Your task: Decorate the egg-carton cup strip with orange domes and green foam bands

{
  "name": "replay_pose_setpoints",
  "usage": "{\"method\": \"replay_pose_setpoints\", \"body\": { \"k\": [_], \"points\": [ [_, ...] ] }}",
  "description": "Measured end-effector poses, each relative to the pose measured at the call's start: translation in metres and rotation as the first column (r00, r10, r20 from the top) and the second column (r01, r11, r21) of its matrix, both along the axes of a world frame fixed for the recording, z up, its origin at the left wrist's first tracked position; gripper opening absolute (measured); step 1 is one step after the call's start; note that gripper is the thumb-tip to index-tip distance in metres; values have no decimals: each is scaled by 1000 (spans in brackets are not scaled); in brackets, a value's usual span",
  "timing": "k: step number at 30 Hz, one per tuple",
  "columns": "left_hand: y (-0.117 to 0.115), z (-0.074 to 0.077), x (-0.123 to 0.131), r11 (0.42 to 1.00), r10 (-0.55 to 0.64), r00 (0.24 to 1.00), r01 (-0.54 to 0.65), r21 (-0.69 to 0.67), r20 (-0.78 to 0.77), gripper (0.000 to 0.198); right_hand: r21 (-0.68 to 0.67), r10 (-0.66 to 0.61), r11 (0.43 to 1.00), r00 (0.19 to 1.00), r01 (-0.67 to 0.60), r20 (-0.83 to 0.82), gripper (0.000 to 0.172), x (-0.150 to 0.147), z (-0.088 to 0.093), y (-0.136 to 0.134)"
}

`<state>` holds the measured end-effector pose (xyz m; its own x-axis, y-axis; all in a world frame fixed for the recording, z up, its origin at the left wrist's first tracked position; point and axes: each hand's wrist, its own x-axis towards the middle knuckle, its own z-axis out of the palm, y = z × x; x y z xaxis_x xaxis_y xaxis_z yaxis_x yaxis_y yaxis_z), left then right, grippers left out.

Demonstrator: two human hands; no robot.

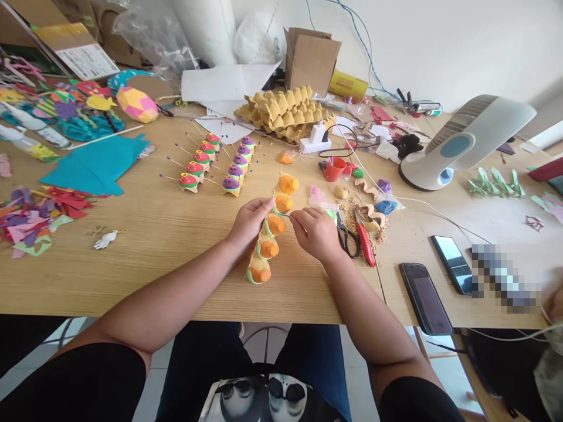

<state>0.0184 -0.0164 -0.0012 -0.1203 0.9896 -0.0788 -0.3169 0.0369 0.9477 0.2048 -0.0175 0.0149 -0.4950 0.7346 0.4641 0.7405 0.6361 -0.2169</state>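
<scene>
My left hand (250,223) grips the upper left side of an egg-carton strip (268,250). Orange clay caps its bumps, and pale green clay edges several of them. The strip stands tilted over the table, its lower end toward me. My right hand (314,230) is closed around a thin bluish stick-like tool (285,215), whose tip meets the strip near the second bump from the top. Farther back stand two finished-looking strips, a red and green one (194,169) and a purple one (236,170), with pins sticking out.
Scissors (349,237) and a red-handled cutter (366,241) lie right of my right hand, beside wood-coloured shavings. Behind are stacked egg cartons (285,114) and a red cup (335,169). A fan (457,146) and phones (426,299) stand right; coloured paper scraps (39,220) lie left.
</scene>
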Motion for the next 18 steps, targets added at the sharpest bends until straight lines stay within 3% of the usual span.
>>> {"method": "replay_pose_setpoints", "body": {
  "k": [18],
  "points": [
    [1, -4, -2, 999, -10, 1000, 10, 45, 6, 37, 51, 19, 998, 999, -21, 29, 33, 1, -3, -3]
  ]
}}
